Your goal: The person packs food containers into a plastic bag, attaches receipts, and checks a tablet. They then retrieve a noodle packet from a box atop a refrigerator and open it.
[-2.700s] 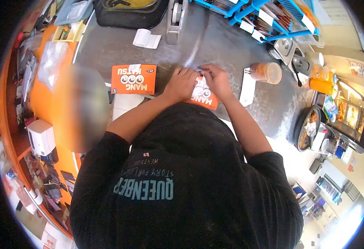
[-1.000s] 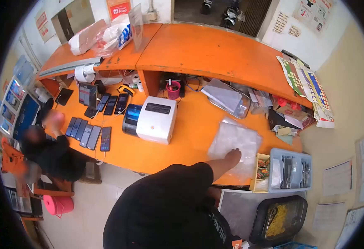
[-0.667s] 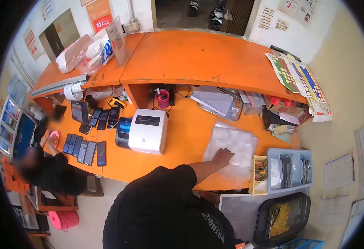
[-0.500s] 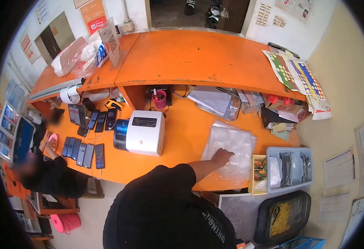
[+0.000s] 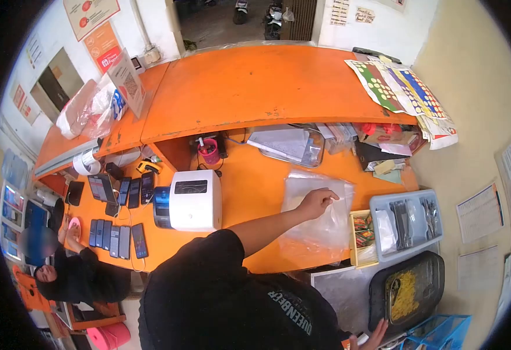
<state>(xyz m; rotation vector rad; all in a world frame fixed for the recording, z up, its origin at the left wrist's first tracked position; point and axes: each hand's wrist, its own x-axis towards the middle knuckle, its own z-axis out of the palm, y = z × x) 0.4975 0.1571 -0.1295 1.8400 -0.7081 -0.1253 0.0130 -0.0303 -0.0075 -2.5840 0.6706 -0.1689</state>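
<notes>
My left hand reaches over a stack of clear plastic bags on the orange counter. Its fingers are curled together above the bags; whether they pinch a layer of plastic is too fine to make out. My right hand shows at the bottom edge with its fingers apart, just below a black tray with yellow food in it. Right of the bags stand a yellow wooden box with small packets and a pale blue bin with packed cutlery.
A white printer and several phones lie left on the counter. A raised orange shelf runs along the back, with a tray of papers under it. At far left another person sits. A blue wire basket stands lower right.
My left hand has drawn its fingers in and lifted off the bags. My right hand has come into view at the bottom. The view has shifted slightly.
</notes>
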